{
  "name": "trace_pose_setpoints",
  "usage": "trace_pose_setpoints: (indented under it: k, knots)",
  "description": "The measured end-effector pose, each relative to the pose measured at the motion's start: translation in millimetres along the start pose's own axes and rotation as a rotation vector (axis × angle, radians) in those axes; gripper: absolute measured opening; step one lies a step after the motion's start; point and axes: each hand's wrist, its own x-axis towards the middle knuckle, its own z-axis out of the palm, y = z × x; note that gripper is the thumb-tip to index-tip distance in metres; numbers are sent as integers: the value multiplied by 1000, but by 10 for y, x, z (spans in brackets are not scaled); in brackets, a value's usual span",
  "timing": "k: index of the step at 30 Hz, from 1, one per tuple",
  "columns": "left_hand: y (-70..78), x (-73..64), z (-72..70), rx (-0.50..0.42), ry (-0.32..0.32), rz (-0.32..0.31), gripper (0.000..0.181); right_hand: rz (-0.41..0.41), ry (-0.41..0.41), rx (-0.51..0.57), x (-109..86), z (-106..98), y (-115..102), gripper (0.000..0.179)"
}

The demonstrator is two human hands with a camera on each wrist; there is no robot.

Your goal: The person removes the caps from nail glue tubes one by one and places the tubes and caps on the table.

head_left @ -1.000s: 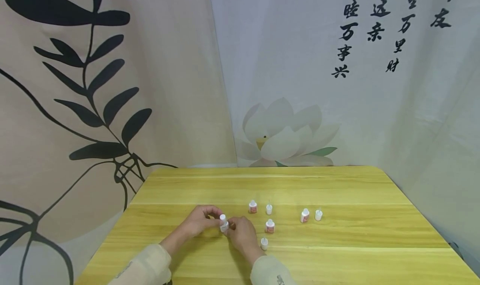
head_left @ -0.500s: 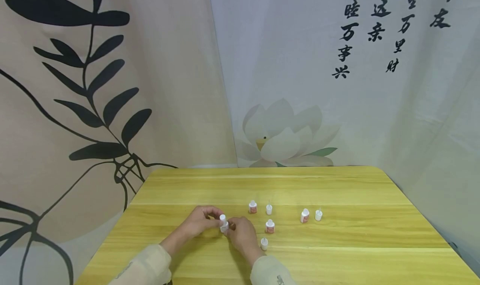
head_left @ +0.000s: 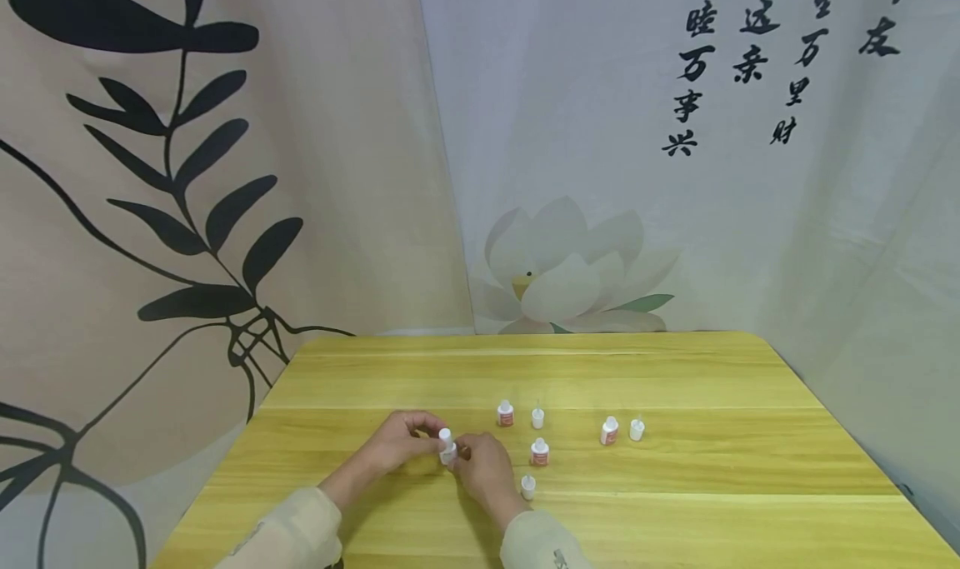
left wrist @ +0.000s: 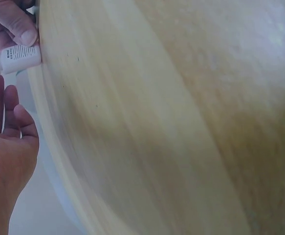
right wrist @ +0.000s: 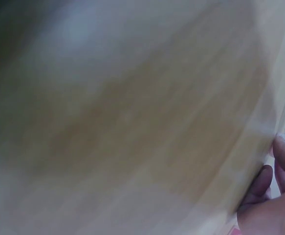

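Note:
In the head view, both hands meet at a small white bottle [head_left: 448, 454] topped by a tall white cap [head_left: 446, 435]. My right hand [head_left: 483, 466] grips the bottle's body from the right. From the left, my left hand [head_left: 405, 440] has thumb and forefinger at the cap and neck, pinching there. Seen by the left wrist camera, the bottle [left wrist: 21, 58] lies across the upper left corner, black print on its label, under the right thumb; the other left fingers [left wrist: 10, 115] are loosely bent below it. The right wrist view catches only part of the right hand [right wrist: 274, 205].
Right of the hands stand three small white bottles with red labels [head_left: 506, 414] [head_left: 539, 452] [head_left: 610, 431]. Beside each is a white cap [head_left: 537, 419] [head_left: 528, 487] [head_left: 637, 429], a thin tip pointing up. The wooden table [head_left: 675, 519] meets a printed curtain [head_left: 360, 177] behind.

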Motion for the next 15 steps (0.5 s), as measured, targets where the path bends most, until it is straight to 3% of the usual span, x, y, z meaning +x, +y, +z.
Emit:
trace_pose_setpoints:
  k: [15]
  knots:
    - [18,-12,0,5,-8,12,22,24,-12,2,3,-1,-7,12]
